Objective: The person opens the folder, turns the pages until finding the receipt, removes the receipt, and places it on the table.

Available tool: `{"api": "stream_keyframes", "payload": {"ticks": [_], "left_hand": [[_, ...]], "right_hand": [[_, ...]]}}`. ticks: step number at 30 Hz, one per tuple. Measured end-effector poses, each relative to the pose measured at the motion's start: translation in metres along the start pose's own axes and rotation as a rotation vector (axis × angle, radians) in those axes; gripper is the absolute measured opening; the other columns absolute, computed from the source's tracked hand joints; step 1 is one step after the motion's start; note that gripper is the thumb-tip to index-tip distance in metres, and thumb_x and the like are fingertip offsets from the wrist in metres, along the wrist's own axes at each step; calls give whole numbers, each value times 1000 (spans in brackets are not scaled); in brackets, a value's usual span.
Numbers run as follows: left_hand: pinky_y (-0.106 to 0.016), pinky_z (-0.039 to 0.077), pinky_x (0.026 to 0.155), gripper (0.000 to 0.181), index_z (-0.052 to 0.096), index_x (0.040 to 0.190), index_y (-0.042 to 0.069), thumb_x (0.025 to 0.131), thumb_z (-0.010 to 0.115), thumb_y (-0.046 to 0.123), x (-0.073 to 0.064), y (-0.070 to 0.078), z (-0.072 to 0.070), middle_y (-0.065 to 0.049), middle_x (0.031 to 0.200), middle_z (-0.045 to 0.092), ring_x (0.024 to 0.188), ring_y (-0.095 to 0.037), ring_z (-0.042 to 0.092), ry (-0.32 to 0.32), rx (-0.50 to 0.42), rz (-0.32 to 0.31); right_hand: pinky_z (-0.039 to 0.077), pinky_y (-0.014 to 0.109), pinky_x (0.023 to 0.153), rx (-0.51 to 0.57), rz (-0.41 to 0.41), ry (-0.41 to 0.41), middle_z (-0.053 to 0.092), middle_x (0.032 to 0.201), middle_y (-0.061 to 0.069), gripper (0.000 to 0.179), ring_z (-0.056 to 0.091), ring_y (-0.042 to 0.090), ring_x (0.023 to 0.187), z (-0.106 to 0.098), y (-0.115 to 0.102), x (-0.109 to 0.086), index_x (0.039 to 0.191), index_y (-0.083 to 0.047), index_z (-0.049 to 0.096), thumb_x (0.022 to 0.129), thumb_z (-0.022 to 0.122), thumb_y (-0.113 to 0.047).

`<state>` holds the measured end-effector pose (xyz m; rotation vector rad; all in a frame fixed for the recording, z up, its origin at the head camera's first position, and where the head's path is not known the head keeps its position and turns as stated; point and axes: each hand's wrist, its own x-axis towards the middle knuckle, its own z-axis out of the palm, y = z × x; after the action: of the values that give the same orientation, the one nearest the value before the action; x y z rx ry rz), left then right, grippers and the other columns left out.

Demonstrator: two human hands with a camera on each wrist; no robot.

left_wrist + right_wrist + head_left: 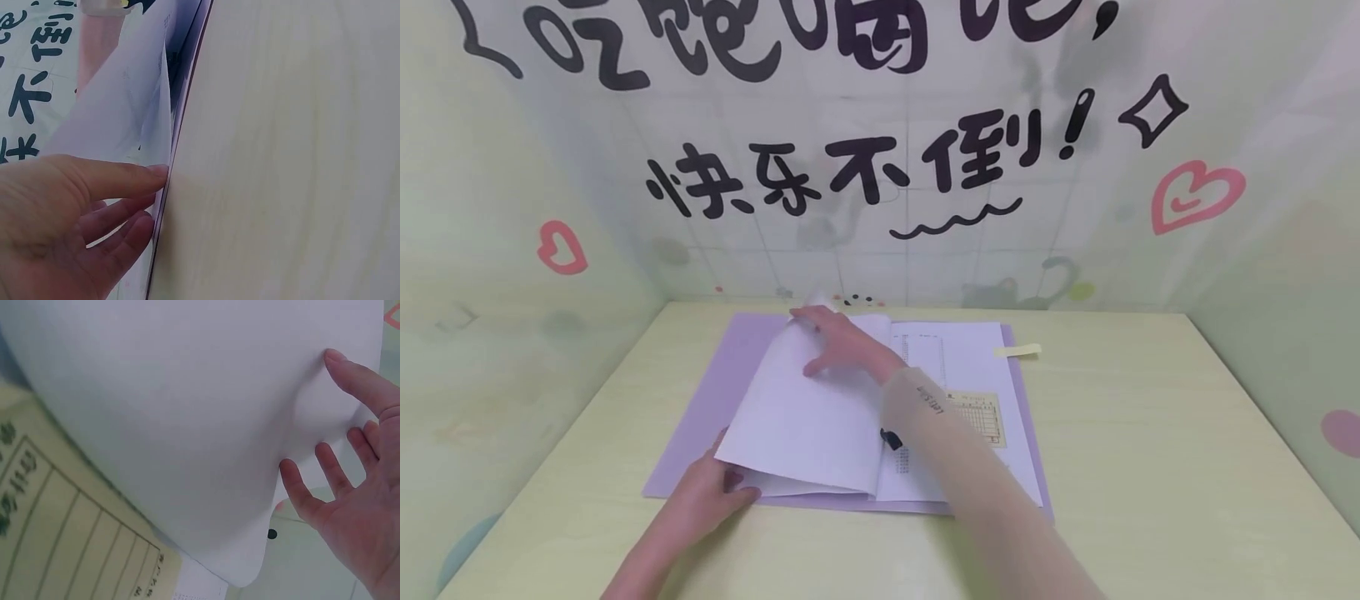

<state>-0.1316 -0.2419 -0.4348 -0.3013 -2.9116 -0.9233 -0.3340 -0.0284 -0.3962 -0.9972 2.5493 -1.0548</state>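
Observation:
A light purple folder (703,417) lies spread on the table with white sheets in it. One white sheet (801,417) is raised and slants over the folder's left side. My right hand (842,340) reaches across to the sheet's far edge; in the right wrist view its fingers are spread, with thumb tip and fingertips against the white paper (175,412). My left hand (700,496) is at the folder's near left, its fingers partly under the sheet's lifted corner. In the left wrist view, the left thumb and fingertips touch the folder's near edge (164,200).
On the right-hand printed page (917,354) lies a small yellowish gridded slip (988,417), partly behind my right sleeve (977,475). A pale yellow tab (1026,351) sticks out past the page's right edge. A small black piece (891,439) shows by the fold. A lettered curtain (820,250) stands behind the table.

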Motion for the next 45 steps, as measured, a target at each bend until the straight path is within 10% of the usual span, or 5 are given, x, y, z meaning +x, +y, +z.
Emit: {"api": "stream_keyframes", "payload": {"ticks": [9,20,31,45], "left_hand": [[-52,53,95,108,13,157,8,75,84,8,0,-9,-3,-25,127,64,115,-40,64,-45,-100,-23],[-52,52,94,63,65,124,8,66,88,9,3,-12,-3,-12,122,61,111,-32,60,40,83,172],[-39,42,87,62,71,118,6,62,92,21,7,-12,-11,-11,129,57,108,-28,51,-16,164,204],[-53,47,97,64,67,124,2,69,89,25,5,-12,-9,-12,130,61,117,-36,55,-80,171,156]], "right_hand": [[31,46,121,-69,142,-73,23,165,-7,97,21,22,151,20,-7,-6,157,-28,25,79,81,-16],[20,60,122,-222,214,-87,24,164,-9,95,24,25,151,33,-15,-6,157,-33,24,81,81,-23],[33,58,116,-179,256,-121,27,164,-10,93,28,29,147,33,-14,-8,155,-43,22,83,79,-28],[30,53,118,-207,243,-176,33,160,-13,73,26,23,147,33,-13,-9,151,-37,38,88,74,-29]]}}
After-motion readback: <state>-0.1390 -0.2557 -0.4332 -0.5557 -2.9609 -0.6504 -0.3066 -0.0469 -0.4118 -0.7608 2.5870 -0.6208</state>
